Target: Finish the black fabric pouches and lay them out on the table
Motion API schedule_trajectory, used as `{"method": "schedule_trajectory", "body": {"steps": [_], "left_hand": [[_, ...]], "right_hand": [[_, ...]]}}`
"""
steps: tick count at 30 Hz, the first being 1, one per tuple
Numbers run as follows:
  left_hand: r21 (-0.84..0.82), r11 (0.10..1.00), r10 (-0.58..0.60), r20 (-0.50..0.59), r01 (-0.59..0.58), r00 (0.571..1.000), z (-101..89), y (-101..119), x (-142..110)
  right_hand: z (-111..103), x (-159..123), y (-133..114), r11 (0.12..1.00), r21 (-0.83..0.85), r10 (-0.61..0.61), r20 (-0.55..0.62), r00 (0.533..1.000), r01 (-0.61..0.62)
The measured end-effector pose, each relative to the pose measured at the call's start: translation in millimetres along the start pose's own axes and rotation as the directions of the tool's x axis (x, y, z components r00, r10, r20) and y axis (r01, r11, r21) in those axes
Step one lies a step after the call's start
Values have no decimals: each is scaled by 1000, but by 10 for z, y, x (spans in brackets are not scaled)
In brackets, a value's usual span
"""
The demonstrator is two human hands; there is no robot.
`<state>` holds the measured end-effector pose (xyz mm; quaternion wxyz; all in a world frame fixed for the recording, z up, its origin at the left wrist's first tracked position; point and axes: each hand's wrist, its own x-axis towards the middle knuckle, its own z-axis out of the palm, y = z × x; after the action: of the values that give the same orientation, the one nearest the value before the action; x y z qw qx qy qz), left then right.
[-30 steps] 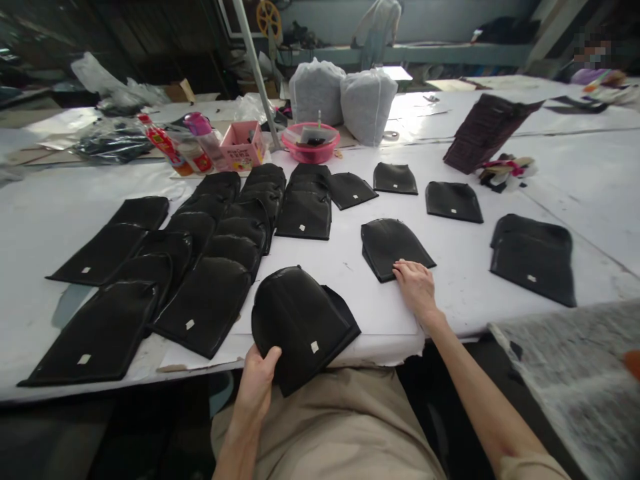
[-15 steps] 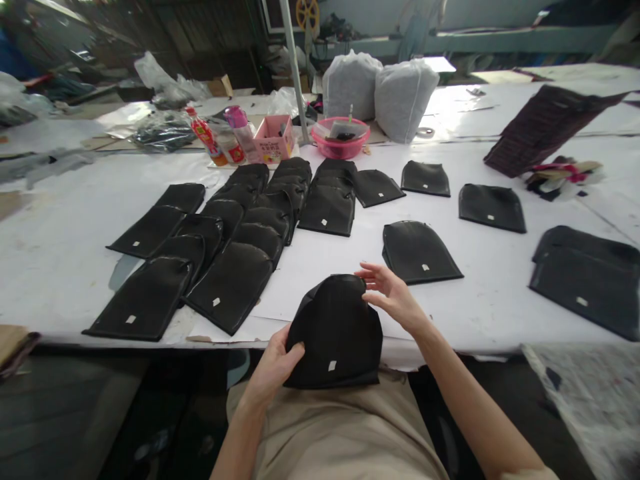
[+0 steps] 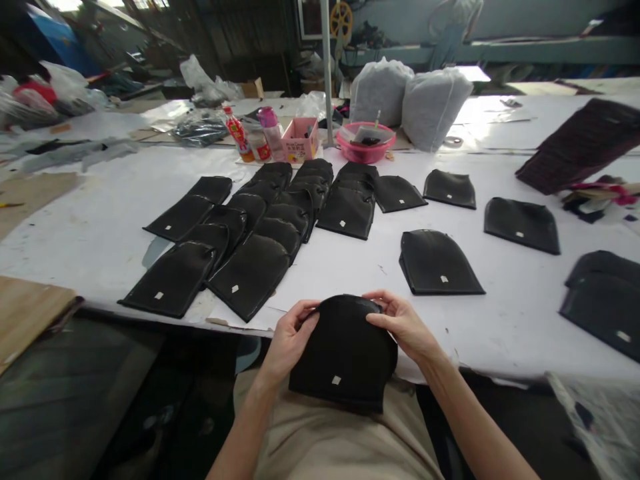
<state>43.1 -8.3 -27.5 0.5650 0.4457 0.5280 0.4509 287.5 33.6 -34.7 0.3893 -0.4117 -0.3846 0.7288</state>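
Between my two hands, in front of my lap, is a black rounded pouch-like piece (image 3: 345, 353) with a small white label near its straight lower edge. My left hand (image 3: 295, 333) grips its upper left edge, thumb on the near face. At the upper right curve my right hand (image 3: 400, 323) pinches the rim between thumb and fingers. Just beyond on the table lies a similar black piece (image 3: 440, 263), touched by neither hand. Overlapping rows of more such pieces (image 3: 255, 267) spread to the left, several of them showing white labels.
The white table (image 3: 345, 267) carries a pink basin (image 3: 365, 150), a pink box (image 3: 300, 140), a red-labelled bottle (image 3: 239, 137) and two stuffed grey bags (image 3: 435, 107). A metal pole (image 3: 327, 73) rises behind the box. At right stands a dark folded stack (image 3: 575, 147).
My right hand has closed on the rim from a loose, spread pose. My left hand has moved up along the piece's left edge. The view has swung left.
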Motion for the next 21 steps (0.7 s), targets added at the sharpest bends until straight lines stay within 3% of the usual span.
{"method": "schedule_trajectory", "body": {"steps": [3, 8, 11, 16, 19, 21], "left_hand": [[-63, 998, -15, -23, 13, 1000, 11, -25, 55], [-377, 905, -137, 186, 199, 973, -39, -205, 33], [-518, 837, -112, 159, 179, 981, -29, -270, 40], [-495, 853, -64, 220, 168, 973, -21, -199, 85], [-424, 893, -24, 289, 150, 957, -6, -186, 88], [-390, 908, -44, 277, 154, 960, 2, -207, 81]], "right_hand": [[-4, -5, -2, 1000, -6, -13, -3, 1000, 13], [-45, 8, 0, 996, 52, 67, 9, 998, -67], [-77, 31, 22, 990, 86, 116, -12, 993, -115], [-135, 19, 11, 988, 122, 102, -49, 994, -96], [-124, -9, 2, 988, 151, 46, -105, 993, -30], [-116, -24, 13, 988, 155, 5, -149, 989, 18]]}}
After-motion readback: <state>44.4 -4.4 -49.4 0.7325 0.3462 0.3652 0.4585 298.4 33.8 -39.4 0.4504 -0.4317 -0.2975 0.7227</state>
